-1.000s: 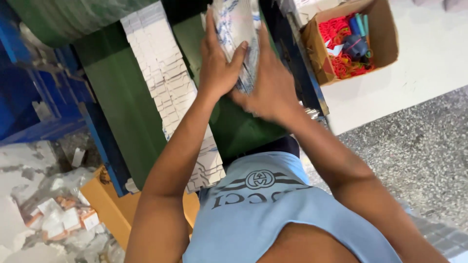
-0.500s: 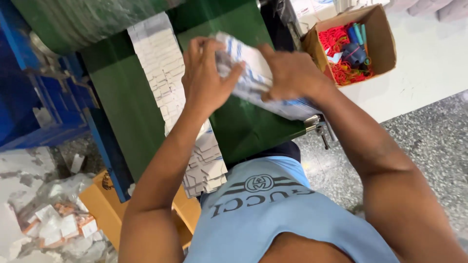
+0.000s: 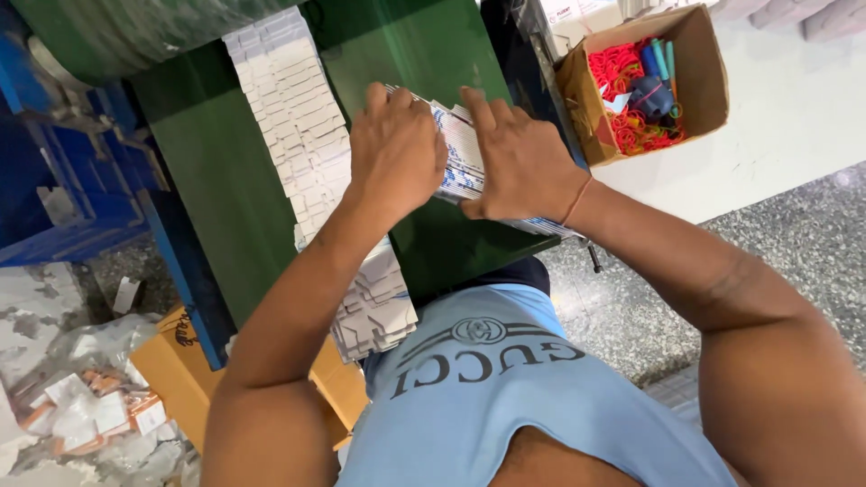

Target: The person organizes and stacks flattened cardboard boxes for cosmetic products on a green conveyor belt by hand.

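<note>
Left hand [image 3: 397, 153] and right hand [image 3: 519, 158], fingers clamped on flat carton stack [image 3: 458, 153] over green table [image 3: 225, 180]; cardboard box [image 3: 699, 81] far right.

A stack of flat cartons [image 3: 465, 158] was gripped between left hand [image 3: 394, 149] and right hand [image 3: 519, 158] on the green table [image 3: 221, 180]. A long carton row [image 3: 302, 144] lay just left; a box of red bands [image 3: 645, 86] sat right.

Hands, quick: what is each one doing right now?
Left hand: fingers curled down on the stack of flat white-and-blue cartons, gripping it.
Right hand: pressed against the same stack, holding it.
</note>
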